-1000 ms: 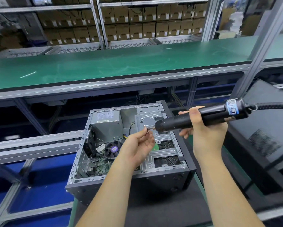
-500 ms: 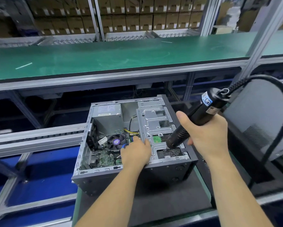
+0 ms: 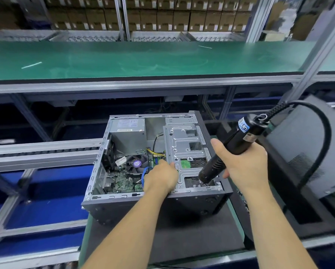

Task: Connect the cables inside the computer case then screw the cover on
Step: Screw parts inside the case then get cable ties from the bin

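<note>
Open computer case (image 3: 155,202) lies on its side on dark surface (image 3: 182,241), cover off. Right hand (image 3: 244,164) clamped around electric screwdriver (image 3: 228,150), tip angled down at drive bracket (image 3: 186,144) near-right corner, likely driving screw. Left hand (image 3: 160,179) presses bracket edge, probably steadying; finger curl unclear.

Open computer case (image 3: 155,202): 1. Electric screwdriver (image 3: 230,150): 1, with 1 black cord (image 3: 321,133). Power supply (image 3: 127,133): 1. Cooler fan (image 3: 137,163): 1. Blue cable (image 3: 144,172): 1. Second, closed case (image 3: 308,148) at right: 1. Hands: 2, left hand (image 3: 160,177) and right hand (image 3: 244,166). White strips on the green tabletop (image 3: 143,59): 2.
</note>
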{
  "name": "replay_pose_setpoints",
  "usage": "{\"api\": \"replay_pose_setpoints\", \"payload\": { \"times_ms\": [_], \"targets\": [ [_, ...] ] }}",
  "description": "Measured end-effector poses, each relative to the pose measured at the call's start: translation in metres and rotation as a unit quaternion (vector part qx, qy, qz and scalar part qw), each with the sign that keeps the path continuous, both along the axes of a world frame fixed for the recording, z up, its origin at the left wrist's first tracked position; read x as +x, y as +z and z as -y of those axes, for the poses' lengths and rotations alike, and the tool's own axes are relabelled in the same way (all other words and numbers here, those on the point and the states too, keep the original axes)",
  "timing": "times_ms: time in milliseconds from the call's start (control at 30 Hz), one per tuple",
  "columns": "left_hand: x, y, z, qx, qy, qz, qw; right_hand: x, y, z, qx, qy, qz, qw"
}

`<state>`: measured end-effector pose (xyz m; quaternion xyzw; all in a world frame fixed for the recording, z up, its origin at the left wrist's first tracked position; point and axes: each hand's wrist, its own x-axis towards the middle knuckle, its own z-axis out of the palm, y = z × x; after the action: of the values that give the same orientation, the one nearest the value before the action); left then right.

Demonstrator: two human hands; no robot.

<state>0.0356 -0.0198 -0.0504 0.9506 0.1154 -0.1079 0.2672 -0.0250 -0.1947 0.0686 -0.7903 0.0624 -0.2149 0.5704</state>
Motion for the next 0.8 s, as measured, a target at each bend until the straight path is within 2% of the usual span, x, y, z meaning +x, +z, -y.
{"api": "replay_pose_setpoints", "payload": {
  "times_ms": [267,533,800],
  "targets": [
    [-0.0005,-0.0008,0.0001,-0.002,0.007,0.005,1.0,-0.001,0.0016,0.0033,-0.01,0.032,-0.01,0.999],
    [-0.0003,-0.0015,0.0005,0.007,0.011,0.003,1.0,0.0031,0.0018,0.0029,-0.1,0.089,-0.012,0.991],
    [-0.0003,-0.0026,0.0004,0.007,0.014,0.006,1.0,0.0054,-0.0002,0.0008,-0.098,0.117,-0.024,0.988]
  ]
}}
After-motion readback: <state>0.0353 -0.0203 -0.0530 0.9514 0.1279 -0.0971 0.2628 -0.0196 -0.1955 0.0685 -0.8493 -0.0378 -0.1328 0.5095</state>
